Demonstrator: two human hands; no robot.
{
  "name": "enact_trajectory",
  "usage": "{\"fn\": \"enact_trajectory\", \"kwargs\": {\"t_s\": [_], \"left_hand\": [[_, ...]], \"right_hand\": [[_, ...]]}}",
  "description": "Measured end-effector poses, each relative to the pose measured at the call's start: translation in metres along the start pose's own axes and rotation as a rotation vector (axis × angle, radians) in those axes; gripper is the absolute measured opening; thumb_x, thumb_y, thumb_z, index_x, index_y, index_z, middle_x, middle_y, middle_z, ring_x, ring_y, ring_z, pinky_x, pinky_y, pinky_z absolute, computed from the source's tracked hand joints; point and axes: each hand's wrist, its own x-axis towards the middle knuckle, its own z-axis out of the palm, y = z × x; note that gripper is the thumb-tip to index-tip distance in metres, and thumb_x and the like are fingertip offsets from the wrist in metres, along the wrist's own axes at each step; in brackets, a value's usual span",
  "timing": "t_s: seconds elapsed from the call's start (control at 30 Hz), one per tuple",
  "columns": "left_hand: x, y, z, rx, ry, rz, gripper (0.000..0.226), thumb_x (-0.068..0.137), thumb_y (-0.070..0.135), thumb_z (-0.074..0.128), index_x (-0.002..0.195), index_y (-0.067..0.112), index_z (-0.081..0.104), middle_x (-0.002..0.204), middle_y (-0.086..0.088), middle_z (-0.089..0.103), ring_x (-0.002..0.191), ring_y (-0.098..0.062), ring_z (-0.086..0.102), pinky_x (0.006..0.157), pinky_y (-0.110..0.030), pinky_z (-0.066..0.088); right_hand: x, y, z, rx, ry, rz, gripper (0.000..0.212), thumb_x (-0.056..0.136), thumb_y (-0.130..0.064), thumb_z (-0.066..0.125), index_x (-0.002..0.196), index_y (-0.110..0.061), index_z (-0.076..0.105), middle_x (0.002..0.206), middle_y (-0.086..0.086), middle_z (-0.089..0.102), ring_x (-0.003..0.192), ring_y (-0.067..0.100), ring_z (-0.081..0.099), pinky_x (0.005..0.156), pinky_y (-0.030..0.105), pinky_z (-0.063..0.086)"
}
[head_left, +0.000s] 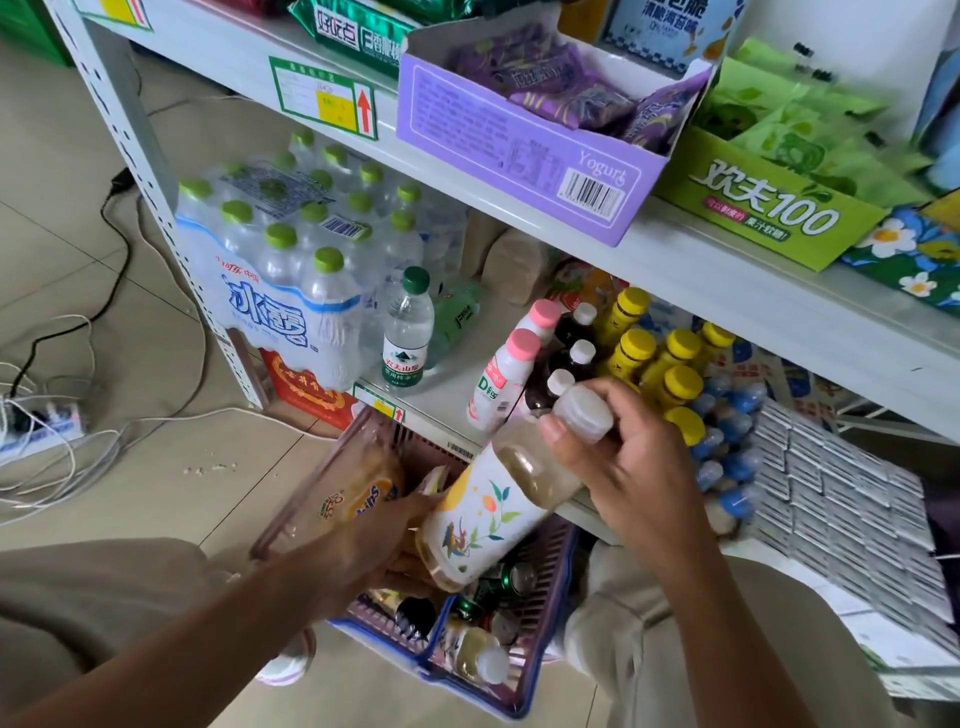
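Observation:
My right hand (631, 467) grips the neck of a tea bottle (483, 514) with a white floral label and a clear cap, tilted above the basket. My left hand (363, 556) is down in the pink shopping basket (550, 613) and holds an orange-labelled bottle (358, 493); its fingers are partly hidden behind the tea bottle. More bottles and cans lie in the basket. On the low shelf (447, 384) just beyond stand pink-capped bottles (511, 364), dark white-capped bottles (566, 364) and yellow-capped bottles (660, 364).
A shrink-wrapped pack of green-capped water bottles (291, 260) fills the shelf's left end, with a single green-capped bottle (408, 327) beside it. The upper shelf carries a purple yogurt box (519, 145) and a green snack box (769, 208). Cables and a power strip (41, 426) lie on the floor at left.

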Motion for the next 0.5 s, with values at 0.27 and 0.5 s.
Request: {"fn": "enact_trajectory", "kwargs": {"t_s": [0.27, 0.5], "left_hand": [[0.008, 0.006, 0.004, 0.389, -0.023, 0.078, 0.029, 0.11, 0.019, 0.044, 0.131, 0.018, 0.064, 0.117, 0.009, 0.069, 0.107, -0.015, 0.068, 0.079, -0.023, 0.056], [0.021, 0.004, 0.002, 0.497, -0.022, 0.101, 0.032, 0.11, 0.019, 0.044, 0.136, 0.014, 0.061, 0.133, -0.001, 0.067, 0.096, -0.01, 0.068, 0.064, -0.014, 0.053]], "right_hand": [[-0.024, 0.067, 0.029, -0.292, -0.28, 0.061, 0.045, 0.085, -0.071, 0.061, 0.109, -0.033, 0.059, 0.086, -0.017, 0.067, 0.082, 0.003, 0.065, 0.071, 0.029, 0.053], [-0.045, 0.114, 0.053, -0.465, -0.52, 0.257, 0.036, 0.08, -0.047, 0.075, 0.106, -0.035, 0.054, 0.088, -0.015, 0.064, 0.078, 0.004, 0.06, 0.059, 0.02, 0.044]]}}
